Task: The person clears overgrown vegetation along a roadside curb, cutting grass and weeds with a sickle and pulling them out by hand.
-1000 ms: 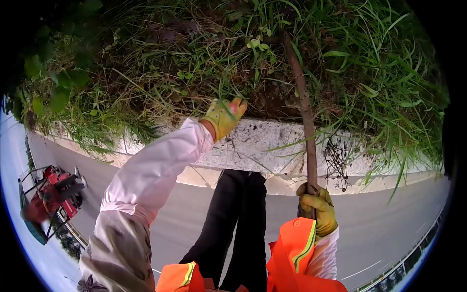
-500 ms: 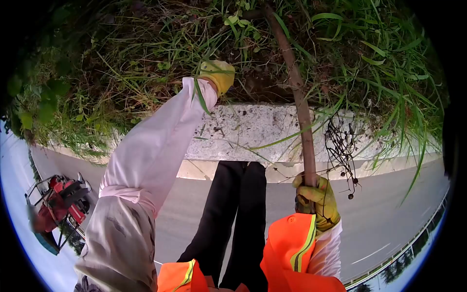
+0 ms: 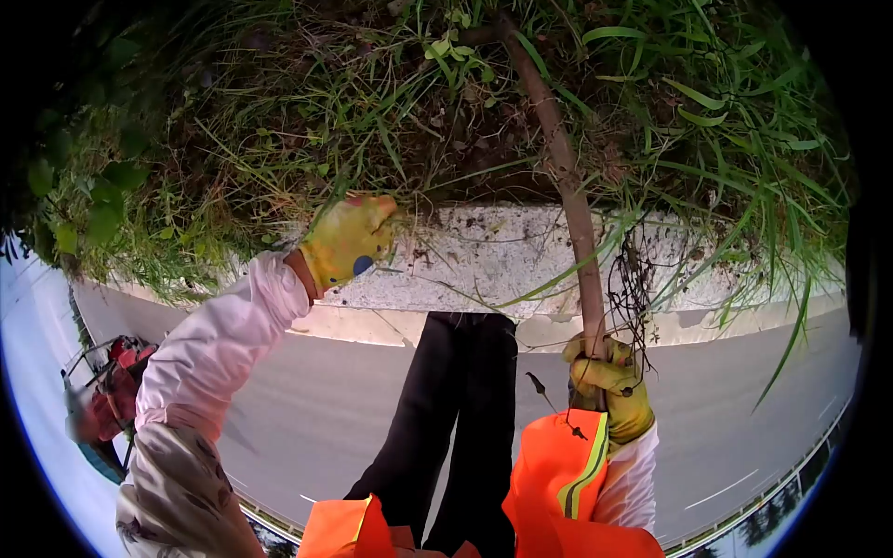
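My left hand (image 3: 349, 244), in a yellow-green glove, is over the white curb (image 3: 484, 251) at the edge of the grass. Its fingers are bent together, and whatever they may hold is too small to make out. My right hand (image 3: 611, 386), gloved too, wraps round the lower end of a brown wooden handle (image 3: 567, 186). The handle runs up across the curb into the weeds (image 3: 326, 112), where its far end is hidden. Dark dry stems (image 3: 633, 288) dangle beside the handle, just above my right hand.
Grey road (image 3: 316, 409) lies below the curb, with my black-trousered legs (image 3: 446, 400) in the middle. A person in red sits on a red vehicle (image 3: 119, 391) at the left. A railing (image 3: 781, 484) borders the road at lower right.
My left hand first moved up into the grass, then came back down and left over the curb. My right hand keeps its hold on the handle. The red vehicle appears lower.
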{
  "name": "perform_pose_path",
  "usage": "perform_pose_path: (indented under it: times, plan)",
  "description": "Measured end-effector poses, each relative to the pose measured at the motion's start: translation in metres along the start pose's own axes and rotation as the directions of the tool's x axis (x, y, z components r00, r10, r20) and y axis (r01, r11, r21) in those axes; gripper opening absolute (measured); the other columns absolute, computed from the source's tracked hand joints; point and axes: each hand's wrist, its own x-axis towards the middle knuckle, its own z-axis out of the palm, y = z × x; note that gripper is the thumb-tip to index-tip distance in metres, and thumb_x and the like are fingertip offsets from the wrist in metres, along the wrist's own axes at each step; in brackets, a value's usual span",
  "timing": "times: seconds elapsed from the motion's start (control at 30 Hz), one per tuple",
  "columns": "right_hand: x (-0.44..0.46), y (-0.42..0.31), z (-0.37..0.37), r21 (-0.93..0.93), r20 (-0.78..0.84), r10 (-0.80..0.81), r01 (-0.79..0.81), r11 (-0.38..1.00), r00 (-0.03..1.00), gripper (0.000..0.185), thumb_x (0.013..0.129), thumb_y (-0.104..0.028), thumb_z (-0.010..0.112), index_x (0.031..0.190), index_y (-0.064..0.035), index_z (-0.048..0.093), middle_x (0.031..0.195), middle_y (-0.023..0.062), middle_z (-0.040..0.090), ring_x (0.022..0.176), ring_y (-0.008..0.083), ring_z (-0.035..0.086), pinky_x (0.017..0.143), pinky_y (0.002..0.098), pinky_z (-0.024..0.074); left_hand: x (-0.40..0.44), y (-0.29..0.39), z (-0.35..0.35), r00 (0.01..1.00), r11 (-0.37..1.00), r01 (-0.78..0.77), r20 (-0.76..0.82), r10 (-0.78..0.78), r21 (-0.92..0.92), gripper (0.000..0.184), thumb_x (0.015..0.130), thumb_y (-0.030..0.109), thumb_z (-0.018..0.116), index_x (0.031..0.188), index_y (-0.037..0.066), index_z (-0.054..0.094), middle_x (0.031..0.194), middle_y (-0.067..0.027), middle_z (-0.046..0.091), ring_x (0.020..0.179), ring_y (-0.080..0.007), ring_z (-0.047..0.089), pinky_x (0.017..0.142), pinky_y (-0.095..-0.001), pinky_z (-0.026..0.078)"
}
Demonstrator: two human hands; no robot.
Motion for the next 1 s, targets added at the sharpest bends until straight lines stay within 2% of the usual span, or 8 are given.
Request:
perform_pose_path:
  times: [0.07, 0.13, 0.27, 0.33, 0.4, 0.67, 0.83, 1.0]
  plan:
    - [0.005, 0.002, -0.006, 0.009, 0.064, -0.031, 0.031, 0.999, 0.997, 0.024, 0.076, -0.010, 0.064, 0.096, 0.0014, 0.059, 0.062, 0.0003, 0.049, 0.052, 0.0080, 0.044, 0.048, 0.0229, 0.0323, -0.023, -0.010, -0.023, 0.910, 0.988, 0.047, -0.414, 0.018, 0.145, 0.018, 0.086, 0.017, 0.058, 0.100, 0.006, 0.063, 0.094, -0.0177, 0.066, 0.082, -0.0356, 0.065, 0.071, -0.0423, 0.054]
    - [0.007, 0.003, -0.002, -0.037, 0.037, -0.047, 0.048, 0.998, 0.998, 0.013, 0.079, -0.011, 0.062, 0.087, -0.0028, 0.057, 0.062, -0.0045, 0.047, 0.050, 0.0052, 0.040, 0.046, 0.0213, 0.0283, -0.025, -0.016, -0.027, 0.971, 0.925, 0.233, -0.021, -0.237, 0.299, 0.018, 0.086, 0.016, 0.057, 0.101, 0.007, 0.063, 0.101, -0.0185, 0.067, 0.084, -0.0354, 0.065, 0.074, -0.0420, 0.053]
    - [0.017, 0.015, -0.017, -0.051, 0.092, -0.040, 0.045, 0.998, 0.995, 0.016, 0.076, -0.010, 0.065, 0.088, -0.0005, 0.059, 0.064, -0.0053, 0.047, 0.052, 0.0041, 0.039, 0.047, 0.0205, 0.0277, 0.037, -0.060, 0.036, 0.988, 0.944, 0.066, -0.153, -0.016, 0.323, 0.026, 0.091, 0.021, 0.049, 0.111, 0.008, 0.058, 0.106, -0.0188, 0.065, 0.092, -0.0346, 0.063, 0.080, -0.0414, 0.050]
    - [0.008, 0.004, -0.003, -0.012, -0.007, -0.017, 0.016, 1.000, 1.000, 0.019, 0.075, -0.009, 0.067, 0.089, 0.0012, 0.060, 0.066, -0.0033, 0.050, 0.052, 0.0039, 0.041, 0.047, 0.0198, 0.0279, 0.088, -0.022, 0.016, 0.934, 0.934, 0.356, 0.014, -0.357, 0.038, 0.034, 0.092, 0.018, 0.048, 0.124, 0.007, 0.051, 0.127, -0.0207, 0.055, 0.111, -0.0353, 0.057, 0.093, -0.0452, 0.043]
    - [0.013, 0.009, -0.010, -0.046, 0.010, -0.042, 0.043, 0.998, 0.999, 0.021, 0.074, -0.004, 0.062, 0.095, -0.0002, 0.058, 0.058, -0.0010, 0.045, 0.047, 0.0080, 0.040, 0.043, 0.0231, 0.0310, 0.115, -0.036, 0.029, 0.993, 0.885, 0.112, -0.081, -0.084, 0.452, 0.054, 0.088, 0.007, 0.051, 0.140, 0.011, 0.035, 0.146, -0.0164, 0.035, 0.113, -0.0356, 0.057, 0.091, -0.0546, 0.042]
    - [0.015, 0.012, -0.013, -0.065, 0.029, -0.098, 0.100, 0.993, 0.995, 0.021, 0.075, -0.003, 0.063, 0.095, 0.0009, 0.057, 0.055, -0.0019, 0.043, 0.043, 0.0066, 0.036, 0.040, 0.0228, 0.0276, 0.141, -0.046, 0.035, 0.888, 0.728, 0.380, -0.005, -0.460, 0.571, 0.048, 0.095, 0.025, 0.044, 0.141, 0.013, 0.035, 0.123, -0.0163, 0.056, 0.104, -0.0339, 0.062, 0.088, -0.0479, 0.042]
    - [0.012, 0.013, -0.007, -0.045, 0.001, -0.079, 0.079, 0.996, 0.997, 0.023, 0.076, -0.007, 0.065, 0.096, 0.0012, 0.057, 0.056, -0.0009, 0.044, 0.043, 0.0070, 0.036, 0.040, 0.0235, 0.0268, 0.146, -0.051, 0.024, 0.913, 0.754, 0.319, 0.028, -0.407, 0.575, 0.030, 0.088, 0.019, 0.052, 0.117, 0.011, 0.055, 0.093, -0.0113, 0.068, 0.082, -0.0293, 0.067, 0.064, -0.0411, 0.049]
    - [0.014, 0.016, -0.012, -0.071, 0.055, -0.083, 0.087, 0.994, 0.995, 0.024, 0.076, -0.010, 0.066, 0.096, 0.0004, 0.057, 0.055, -0.0005, 0.045, 0.043, 0.0071, 0.037, 0.040, 0.0229, 0.0274, 0.145, -0.065, 0.040, 0.968, 0.842, 0.213, 0.013, -0.252, 0.496, 0.018, 0.085, 0.020, 0.054, 0.087, 0.006, 0.065, 0.086, -0.0113, 0.068, 0.075, -0.0296, 0.066, 0.059, -0.0394, 0.049]
